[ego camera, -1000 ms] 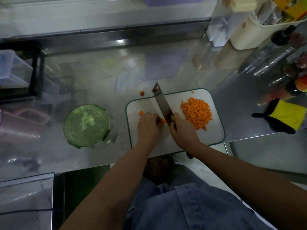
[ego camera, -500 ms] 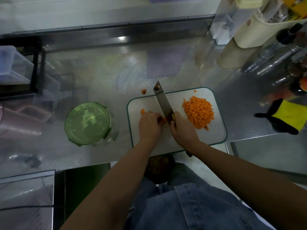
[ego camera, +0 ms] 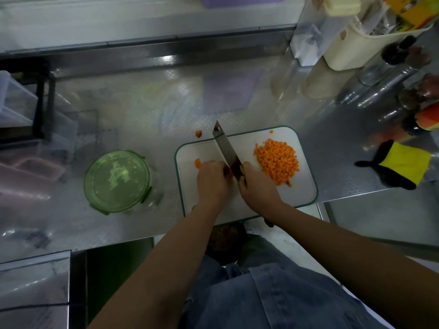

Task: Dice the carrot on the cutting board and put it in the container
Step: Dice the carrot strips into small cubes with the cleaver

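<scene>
Dicing mostly done, I judge: big pile of carrot dice point(ego camera: 276, 160) on right half of cutting board point(ego camera: 305, 188). Left hand point(ego camera: 211, 179) curled down over last carrot stub point(ego camera: 227, 172) mid-board, only sliver of orange showing. Right hand point(ego camera: 257, 186) wrapped round cleaver point(ego camera: 225, 150) handle, blade angled far-left beside left knuckles. Loose chunk point(ego camera: 198, 163) on board left of left hand, stray piece point(ego camera: 198, 133) off board on steel counter point(ego camera: 142, 103). Round container point(ego camera: 117, 180) well left, green lid on; I reckon transfer not started

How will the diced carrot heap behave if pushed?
The diced carrot heap is loose cubes, so it will probably spread rather than slide whole. One stray piece lies off the cutting board, so bits may roll away.
</scene>
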